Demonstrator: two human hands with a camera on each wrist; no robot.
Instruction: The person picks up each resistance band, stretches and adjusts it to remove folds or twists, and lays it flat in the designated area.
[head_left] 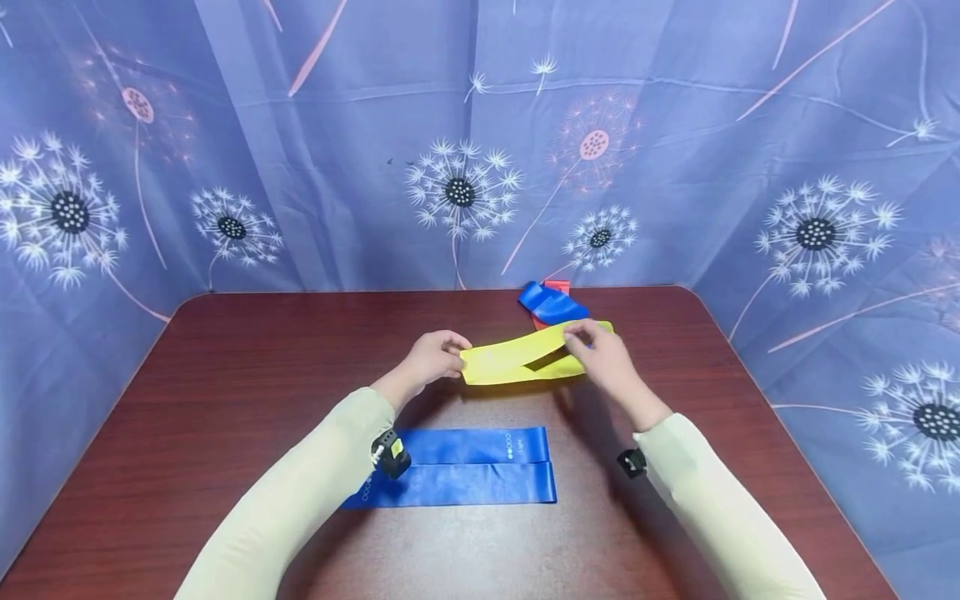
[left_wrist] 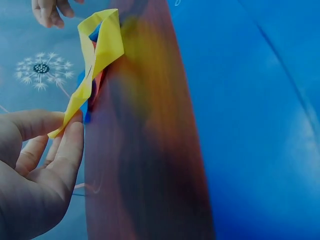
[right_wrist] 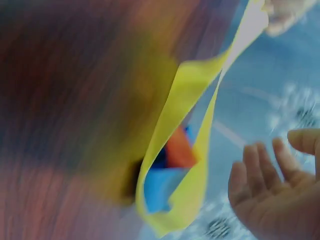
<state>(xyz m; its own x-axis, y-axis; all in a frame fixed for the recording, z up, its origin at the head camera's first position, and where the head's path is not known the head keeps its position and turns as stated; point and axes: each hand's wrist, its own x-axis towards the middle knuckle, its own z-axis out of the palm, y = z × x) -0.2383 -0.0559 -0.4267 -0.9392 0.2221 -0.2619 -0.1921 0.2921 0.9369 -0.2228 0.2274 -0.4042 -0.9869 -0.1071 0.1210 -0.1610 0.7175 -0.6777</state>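
Note:
A yellow resistance band (head_left: 498,358), a flat closed loop, hangs in the air over the middle of the table. My left hand (head_left: 429,360) pinches its left end between thumb and fingers, as the left wrist view (left_wrist: 47,165) also shows. Toward the other end the loop gapes apart. Beside that end is my right hand (head_left: 606,362); in the right wrist view this hand (right_wrist: 280,185) has its fingers spread loosely, apart from the band. A wide blue resistance band (head_left: 480,483) lies flat on the table nearer to me, partly covered by my left forearm.
At the back of the table (head_left: 262,358), a crumpled blue band (head_left: 551,304) lies over a red band (head_left: 557,286). A blue curtain (head_left: 360,167) with dandelion prints rises behind the table and along both sides.

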